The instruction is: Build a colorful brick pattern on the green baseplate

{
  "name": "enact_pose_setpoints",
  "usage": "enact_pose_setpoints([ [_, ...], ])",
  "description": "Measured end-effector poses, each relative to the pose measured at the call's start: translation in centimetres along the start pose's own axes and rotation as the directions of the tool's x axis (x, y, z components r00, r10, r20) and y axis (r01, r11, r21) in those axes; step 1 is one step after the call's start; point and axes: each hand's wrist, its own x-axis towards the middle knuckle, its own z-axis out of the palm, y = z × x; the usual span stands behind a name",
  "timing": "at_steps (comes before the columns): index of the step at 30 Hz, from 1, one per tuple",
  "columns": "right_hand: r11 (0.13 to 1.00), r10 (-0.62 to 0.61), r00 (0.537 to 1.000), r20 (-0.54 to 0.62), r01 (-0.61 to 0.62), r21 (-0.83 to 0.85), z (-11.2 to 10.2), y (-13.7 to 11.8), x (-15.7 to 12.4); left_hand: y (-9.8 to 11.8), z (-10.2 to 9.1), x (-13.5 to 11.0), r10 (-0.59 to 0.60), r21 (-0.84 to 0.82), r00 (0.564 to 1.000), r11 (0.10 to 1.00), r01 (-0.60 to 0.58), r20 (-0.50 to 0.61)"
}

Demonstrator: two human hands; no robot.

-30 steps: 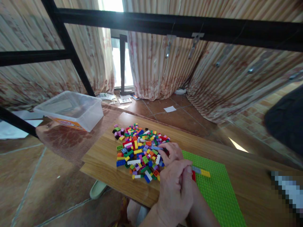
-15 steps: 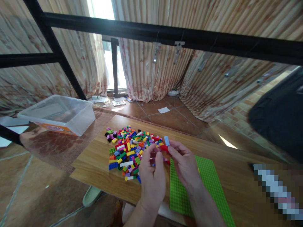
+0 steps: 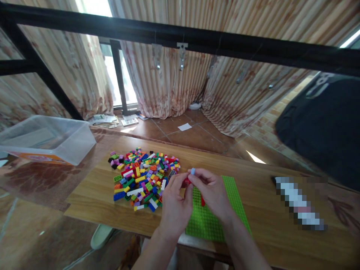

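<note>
Red brick [image 3: 186, 181] and blue brick [image 3: 192, 171]: two-handed fingertip hold.
From the left, the loose brick pile [image 3: 140, 179] lies on the surface [image 3: 267, 210], just beside the left hand [image 3: 176, 200], whose fingers and thumb are nearly closed, apparently on the red brick. That brick sits between the two sets of fingertips; its long axis is hidden. The blue brick projects just right of it, seemingly pinched by the thumb and forefinger of the right hand [image 3: 209, 191]. The green baseplate [image 3: 233, 195] extends below and right of the held bricks; the right hand, directly over it, is the nearer.
</note>
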Motion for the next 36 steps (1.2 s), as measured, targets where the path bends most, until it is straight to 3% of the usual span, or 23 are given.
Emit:
enact_pose_setpoints([
  [3, 0.997, 0.069, 0.988, -0.136, -0.071, -0.006, -1.3, -0.1, 0.0, -0.1, 0.2, -0.3, 0.002, 0.006, 1.0, 1.0, -0.002, 0.01],
  [5, 0.993, 0.112, 0.98, -0.165, -0.115, -0.012, -2.5, -0.1, 0.0, -0.2, 0.2, -0.4, -0.024, 0.034, 0.998, 0.999, 0.022, 0.061],
  [11, 0.946, 0.138, 0.988, -0.063, -0.151, -0.287, -6.9, 0.7, -1.2, -1.0, 0.1, -0.2, -0.127, 0.171, 0.969, 0.981, 0.091, 0.211],
  [15, 0.861, 0.17, 0.984, -0.055, -0.175, -0.478, -8.4, 1.6, -2.3, -1.4, 0.3, -0.3, -0.127, 0.265, 0.947, 0.963, 0.046, 0.296],
  [20, 0.767, 0.171, 0.983, -0.067, -0.175, -0.618, -7.5, 2.4, -2.9, -1.1, 0.7, -0.3, -0.089, 0.409, 0.917, 0.908, -0.086, 0.389],
  [25, 0.697, 0.116, 0.987, -0.115, -0.163, -0.699, -5.9, 3.0, -3.0, -0.8, 0.5, -0.3, -0.124, 0.546, 0.902, 0.827, -0.136, 0.413],
  [31, 0.726, 0.096, 0.99, -0.107, -0.143, -0.673, -5.4, 3.4, -3.0, -0.8, 0.0, -0.3, -0.171, 0.659, 0.9, 0.736, -0.154, 0.402],
  [36, 0.735, 0.105, 0.989, -0.102, -0.146, -0.663, -5.5, 3.0, -3.1, -0.7, -0.2, -0.3, -0.163, 0.671, 0.909, 0.725, -0.153, 0.383],
])
